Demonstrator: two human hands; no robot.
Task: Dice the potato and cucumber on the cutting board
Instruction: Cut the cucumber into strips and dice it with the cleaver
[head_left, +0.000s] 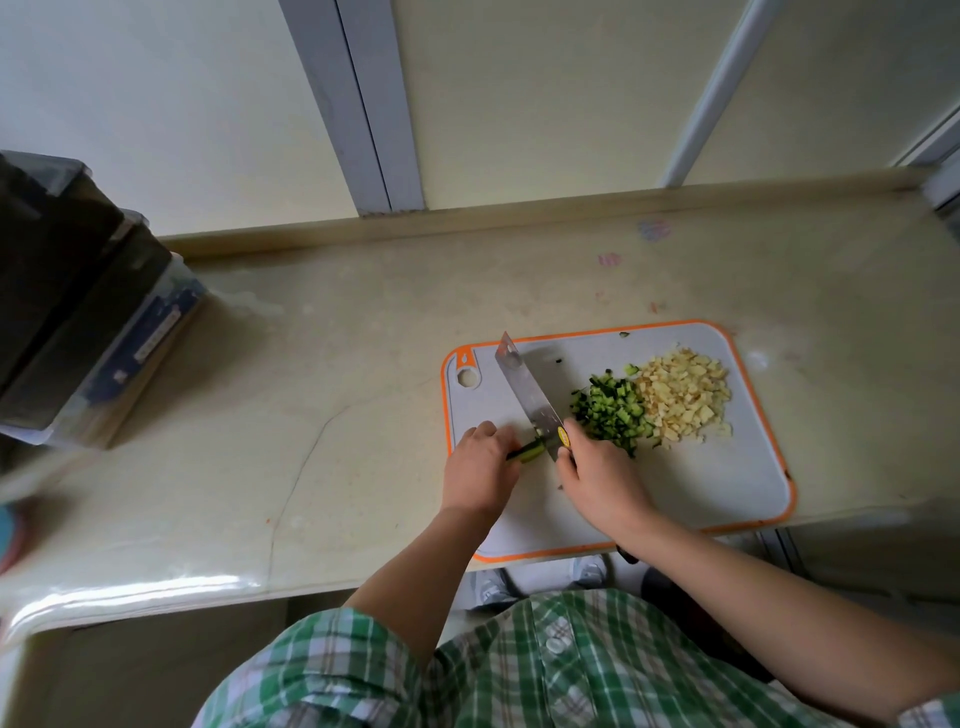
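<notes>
A grey cutting board (727, 483) with an orange rim lies on the counter. On it sit a pile of diced cucumber (613, 408) and, to its right, a pile of diced potato (683, 397). My left hand (480, 467) holds down the last strips of cucumber (530, 449) with curled fingers. My right hand (600, 480) grips the handle of a cleaver (527, 392), forefinger along the blade. The blade's edge rests on the cucumber strips just right of my left fingertips.
A beige stone counter (311, 374) runs left to a stack of dark plastic boxes (78, 306). A raised ledge and wall stand behind the board. The board's near edge overhangs the counter's front edge. Small vegetable bits lie at the board's far side.
</notes>
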